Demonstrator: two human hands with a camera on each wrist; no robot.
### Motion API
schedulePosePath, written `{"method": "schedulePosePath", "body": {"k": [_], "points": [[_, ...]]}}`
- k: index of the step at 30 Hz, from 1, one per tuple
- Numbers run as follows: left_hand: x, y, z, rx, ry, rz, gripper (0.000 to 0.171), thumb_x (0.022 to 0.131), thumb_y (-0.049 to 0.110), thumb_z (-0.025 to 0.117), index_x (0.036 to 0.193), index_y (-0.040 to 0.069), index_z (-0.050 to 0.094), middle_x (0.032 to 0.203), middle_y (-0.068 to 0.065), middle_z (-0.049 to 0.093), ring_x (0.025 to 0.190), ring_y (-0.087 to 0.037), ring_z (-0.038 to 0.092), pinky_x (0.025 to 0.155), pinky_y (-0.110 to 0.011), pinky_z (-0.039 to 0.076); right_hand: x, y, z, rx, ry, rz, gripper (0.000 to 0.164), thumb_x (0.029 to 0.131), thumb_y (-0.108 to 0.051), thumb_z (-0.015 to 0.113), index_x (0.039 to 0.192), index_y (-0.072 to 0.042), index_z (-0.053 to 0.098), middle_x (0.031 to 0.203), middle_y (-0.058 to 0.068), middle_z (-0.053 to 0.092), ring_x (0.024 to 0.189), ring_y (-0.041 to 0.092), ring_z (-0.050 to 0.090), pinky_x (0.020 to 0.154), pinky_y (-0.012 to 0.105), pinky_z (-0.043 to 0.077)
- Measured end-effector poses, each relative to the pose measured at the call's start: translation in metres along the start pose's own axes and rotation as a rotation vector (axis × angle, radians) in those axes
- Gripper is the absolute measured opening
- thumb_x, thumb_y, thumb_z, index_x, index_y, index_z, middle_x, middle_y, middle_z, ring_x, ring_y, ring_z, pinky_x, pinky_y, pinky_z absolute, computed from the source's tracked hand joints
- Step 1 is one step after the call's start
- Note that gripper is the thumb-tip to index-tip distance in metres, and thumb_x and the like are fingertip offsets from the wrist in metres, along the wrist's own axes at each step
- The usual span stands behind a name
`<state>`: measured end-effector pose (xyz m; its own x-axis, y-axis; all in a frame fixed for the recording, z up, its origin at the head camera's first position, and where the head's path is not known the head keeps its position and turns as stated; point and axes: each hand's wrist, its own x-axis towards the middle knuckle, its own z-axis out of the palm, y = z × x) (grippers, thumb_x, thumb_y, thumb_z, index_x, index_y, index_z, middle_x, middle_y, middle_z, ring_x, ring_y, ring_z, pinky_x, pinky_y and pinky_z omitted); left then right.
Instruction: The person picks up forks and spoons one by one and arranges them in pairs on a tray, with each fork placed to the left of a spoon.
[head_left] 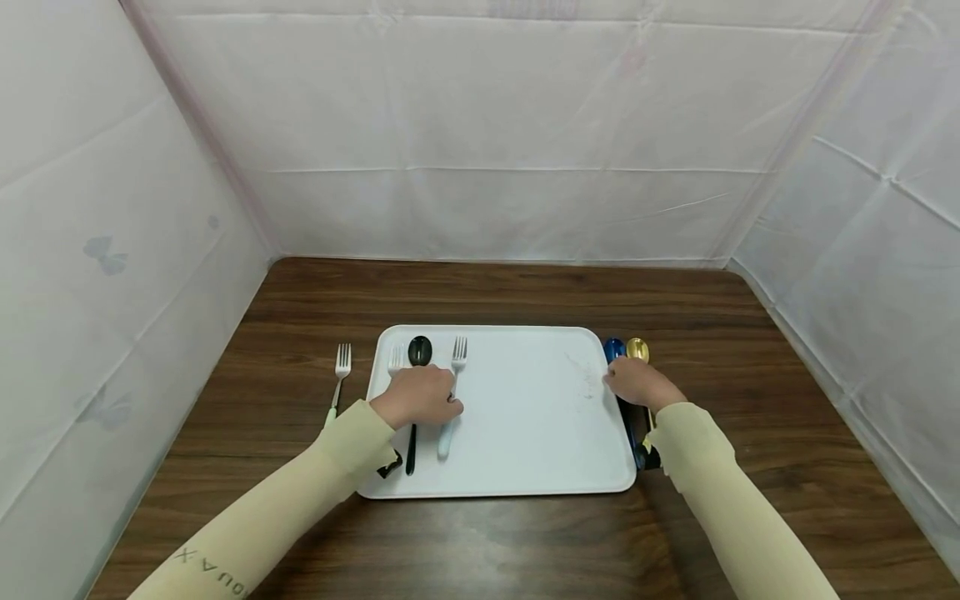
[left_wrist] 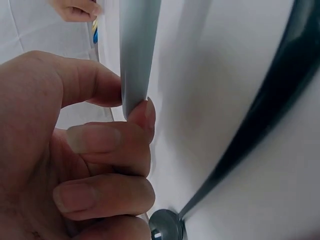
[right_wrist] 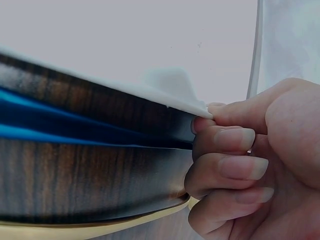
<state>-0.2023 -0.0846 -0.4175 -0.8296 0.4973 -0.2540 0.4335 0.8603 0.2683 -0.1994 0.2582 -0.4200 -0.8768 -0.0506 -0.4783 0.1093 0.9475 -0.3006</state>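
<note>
My left hand pinches the pale blue handle of a fork between thumb and forefinger, over the left part of a white tray. Beside it on the tray lie a black spoon and another fork, partly hidden by the hand. In the left wrist view the held handle stands out against the white surface. My right hand grips the tray's right rim between thumb and forefinger. Under that hand, a blue spoon and a gold spoon lie on the table.
A fork with a light green handle lies left of the tray on the dark wooden table. Something black shows near the tray's lower left corner, partly behind my left sleeve. White sheeting surrounds the table's back and sides.
</note>
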Motion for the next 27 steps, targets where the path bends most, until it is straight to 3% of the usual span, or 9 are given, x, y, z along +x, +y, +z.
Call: {"method": "schedulePosePath", "body": {"k": [3, 9, 27], "points": [[0.002, 0.002, 0.002, -0.005, 0.01, 0.005, 0.042, 0.085, 0.026, 0.059, 0.05, 0.018, 0.035, 0.049, 0.006, 0.029, 0.047, -0.011, 0.029, 0.044, -0.028, 0.022, 0.0, 0.0, 0.0, 0.005, -0.001, 0.008, 0.038, 0.102, -0.02, 0.042, 0.128, 0.006, 0.052, 0.109, 0.018, 0.062, 0.089, 0.025, 0.056, 0.08, 0.04, 0.047], [0.003, 0.007, 0.004, -0.024, 0.036, 0.025, 0.043, 0.084, 0.025, 0.059, 0.049, 0.019, 0.034, 0.048, 0.006, 0.029, 0.046, -0.011, 0.029, 0.043, -0.027, 0.022, 0.001, 0.0, -0.001, 0.003, 0.0, -0.001, 0.036, 0.102, -0.02, 0.043, 0.125, 0.006, 0.054, 0.099, 0.014, 0.062, 0.085, 0.023, 0.056, 0.074, 0.036, 0.046], [0.011, 0.017, 0.015, -0.032, 0.015, 0.009, 0.042, 0.087, 0.025, 0.058, 0.052, 0.019, 0.035, 0.049, 0.006, 0.03, 0.046, -0.011, 0.028, 0.043, -0.027, 0.023, 0.003, 0.004, 0.001, 0.003, 0.014, -0.022, 0.034, 0.101, -0.019, 0.043, 0.119, 0.005, 0.058, 0.088, 0.01, 0.06, 0.08, 0.021, 0.056, 0.069, 0.032, 0.043]]}}
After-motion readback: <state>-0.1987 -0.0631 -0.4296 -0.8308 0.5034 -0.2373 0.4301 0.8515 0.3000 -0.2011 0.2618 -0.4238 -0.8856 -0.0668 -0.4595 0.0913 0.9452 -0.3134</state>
